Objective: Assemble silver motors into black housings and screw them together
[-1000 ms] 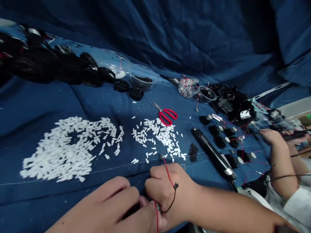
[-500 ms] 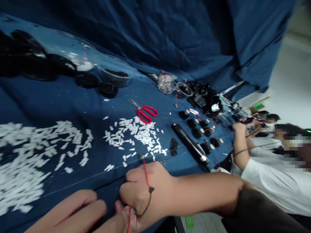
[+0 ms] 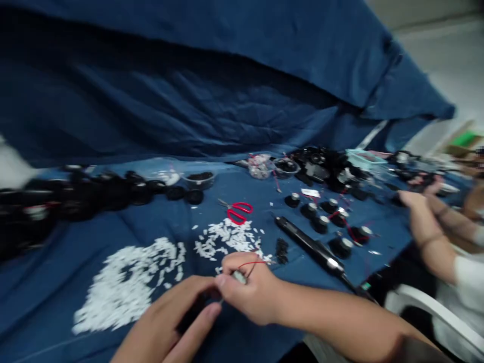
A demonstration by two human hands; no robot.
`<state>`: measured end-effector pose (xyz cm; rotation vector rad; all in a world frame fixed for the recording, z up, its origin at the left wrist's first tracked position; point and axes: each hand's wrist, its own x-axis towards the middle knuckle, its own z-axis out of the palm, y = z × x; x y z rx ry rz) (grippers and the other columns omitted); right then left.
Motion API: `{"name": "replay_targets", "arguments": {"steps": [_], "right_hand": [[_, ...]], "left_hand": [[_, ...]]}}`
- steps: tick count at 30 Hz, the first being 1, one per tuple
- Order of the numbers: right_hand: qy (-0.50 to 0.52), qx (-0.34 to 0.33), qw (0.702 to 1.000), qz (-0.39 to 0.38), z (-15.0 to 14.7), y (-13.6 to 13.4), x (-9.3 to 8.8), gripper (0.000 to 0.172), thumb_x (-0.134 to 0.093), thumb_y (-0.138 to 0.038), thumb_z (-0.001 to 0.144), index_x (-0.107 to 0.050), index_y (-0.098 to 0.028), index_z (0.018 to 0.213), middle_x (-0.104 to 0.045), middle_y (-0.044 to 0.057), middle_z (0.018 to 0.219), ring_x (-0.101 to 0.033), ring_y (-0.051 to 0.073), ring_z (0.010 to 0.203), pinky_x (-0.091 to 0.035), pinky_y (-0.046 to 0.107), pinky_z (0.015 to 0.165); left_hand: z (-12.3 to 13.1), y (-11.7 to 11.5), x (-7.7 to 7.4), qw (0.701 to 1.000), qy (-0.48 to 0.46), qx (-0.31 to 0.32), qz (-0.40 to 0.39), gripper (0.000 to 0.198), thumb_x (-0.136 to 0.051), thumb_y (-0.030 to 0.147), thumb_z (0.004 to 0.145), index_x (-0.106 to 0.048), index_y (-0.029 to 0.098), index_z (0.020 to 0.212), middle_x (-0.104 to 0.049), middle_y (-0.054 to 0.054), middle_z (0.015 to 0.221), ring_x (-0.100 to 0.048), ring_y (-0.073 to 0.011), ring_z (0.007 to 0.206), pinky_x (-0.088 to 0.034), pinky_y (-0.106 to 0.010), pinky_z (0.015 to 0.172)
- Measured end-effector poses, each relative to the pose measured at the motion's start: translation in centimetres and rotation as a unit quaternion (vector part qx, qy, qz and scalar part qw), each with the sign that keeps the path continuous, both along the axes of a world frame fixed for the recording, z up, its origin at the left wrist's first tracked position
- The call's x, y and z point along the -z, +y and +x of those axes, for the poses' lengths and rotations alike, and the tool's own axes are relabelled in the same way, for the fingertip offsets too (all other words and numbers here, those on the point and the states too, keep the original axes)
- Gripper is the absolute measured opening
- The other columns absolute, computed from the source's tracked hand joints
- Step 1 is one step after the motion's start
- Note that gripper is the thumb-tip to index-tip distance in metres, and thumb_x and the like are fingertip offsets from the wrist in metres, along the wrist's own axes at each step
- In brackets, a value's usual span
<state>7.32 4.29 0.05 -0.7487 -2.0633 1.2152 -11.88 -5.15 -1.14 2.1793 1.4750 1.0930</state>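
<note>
our right hand [image 3: 247,292] pinches, fingers closed, a small white piece [image 3: 239,277] with a red wire [image 3: 253,262] above the blue cloth [image 3: 41,297], while our left hand [image 3: 166,317] curls just beside it, too blurred to tell its grip, near a heap of white pieces [image 3: 124,287].

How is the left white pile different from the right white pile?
The left pile is bigger and spreads wider than the right pile. The right pile lies close to the red scissors, while the left pile is farther from them. The right pile comes nearer the right hand than the left pile does. Both are small white pieces on blue cloth.
</note>
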Motion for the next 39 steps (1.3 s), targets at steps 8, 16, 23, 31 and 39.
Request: {"name": "replay_targets", "arguments": {"steps": [8,16,23,31,39], "right_hand": [[0.098,-0.007,0.982,-0.163,-1.3,0.5,0.2,0.047,-0.056,-0.057,0.102,-0.044,-0.021,0.074,-0.038,-0.006,0.065,-0.036,0.01,0.061,-0.034,0.023,0.056],[0.194,-0.021,0.914,-0.357,-0.6,0.3,1.1,0.045,-0.085,-0.051,0.083,-0.06,-0.026,0.111,-0.053,-0.006,0.072,-0.052,0.011,0.063,-0.049,0.024,0.061],[0.234,0.049,0.894,-0.379,-0.2,1.4,1.0,0.049,-0.092,-0.048,0.076,-0.068,-0.026,0.112,-0.062,-0.002,0.086,-0.058,0.011,0.071,-0.053,0.023,0.066],[0.239,0.029,0.896,-0.373,-0.2,1.7,0.9,0.049,-0.091,-0.05,0.077,-0.068,-0.024,0.112,-0.061,-0.002,0.085,-0.058,0.011,0.071,-0.05,0.023,0.067],[0.263,0.02,0.893,-0.364,-0.7,1.8,0.9,0.047,-0.089,-0.053,0.078,-0.067,-0.022,0.107,-0.062,-0.002,0.085,-0.057,0.01,0.068,-0.05,0.026,0.066]], "left_hand": [[2.7,0.9,-3.8,0.981,-0.12,-0.043,-0.149,0.024,-0.056,0.033,0.104,-0.073,0.021,0.092,-0.076,-0.001,0.089,-0.069,-0.0164,0.082,-0.051,-0.025,0.077],[0.2,0.9,-4.0,0.993,-0.046,-0.08,-0.076,0.025,-0.055,0.034,0.106,-0.076,0.022,0.099,-0.077,-0.003,0.094,-0.072,-0.0179,0.088,-0.055,-0.028,0.083],[-13.8,-0.7,-8.9,0.919,0.018,-0.393,0.02,0.037,-0.067,0.038,0.102,-0.066,0.014,0.13,-0.064,-0.011,0.134,-0.062,-0.0296,0.125,-0.052,-0.05,0.109],[-18.7,-2.1,-5.7,0.863,0.003,-0.506,-0.022,0.037,-0.066,0.039,0.103,-0.065,0.014,0.13,-0.065,-0.01,0.132,-0.068,-0.0265,0.114,-0.06,-0.046,0.097],[-15.3,-1.6,-8.5,0.883,-0.12,-0.454,-0.021,0.035,-0.069,0.038,0.102,-0.066,0.014,0.126,-0.067,-0.008,0.123,-0.069,-0.0251,0.105,-0.062,-0.041,0.088]]}}
